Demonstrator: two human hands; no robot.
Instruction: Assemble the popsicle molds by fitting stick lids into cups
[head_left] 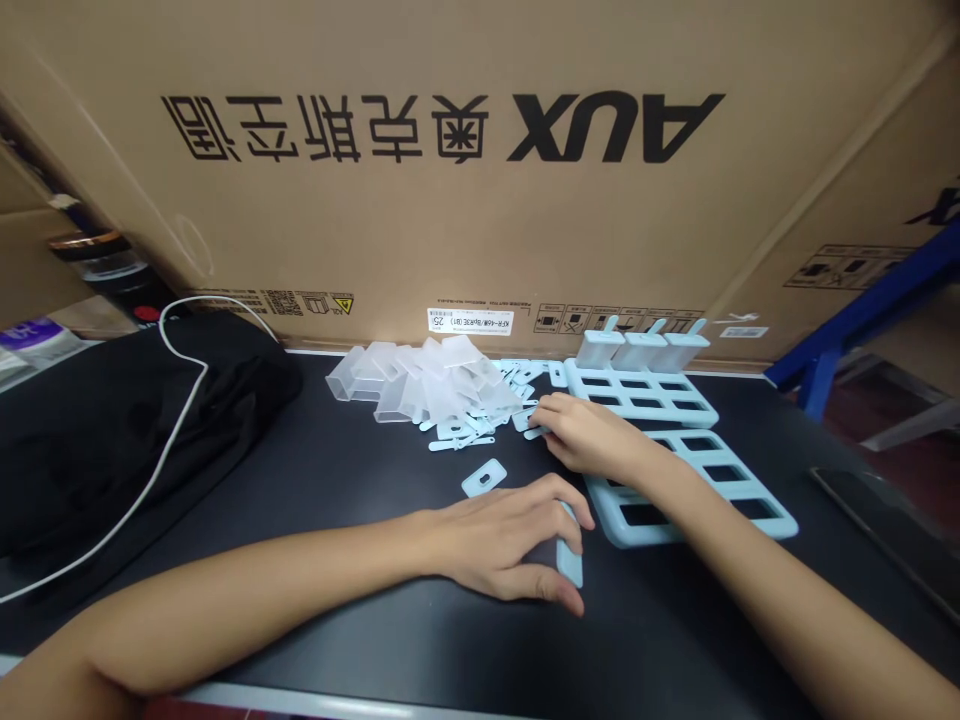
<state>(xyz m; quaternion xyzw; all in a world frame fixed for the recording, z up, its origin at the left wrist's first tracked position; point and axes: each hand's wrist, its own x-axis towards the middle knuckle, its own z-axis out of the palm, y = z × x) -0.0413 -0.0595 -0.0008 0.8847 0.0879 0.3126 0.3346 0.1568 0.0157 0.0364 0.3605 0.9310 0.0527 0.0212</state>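
Left hand (517, 535) wide, thumb and fingers parted over a blue plate (571, 570) on the bench (360, 480)! Right hand (592, 435) curls at a blue stick (535, 434) beside the pile (439, 385); gripped or not, can't tell.

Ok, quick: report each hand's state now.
Left hand: part-open, fingers and thumb around a light blue piece; grip cannot be told.
Right hand: fingers curled at a light blue stick; whether closed on it cannot be told.

Smooth plastic frames (731, 489), frosted plastic sleeves (439, 390), matt cardboard box (360, 230).
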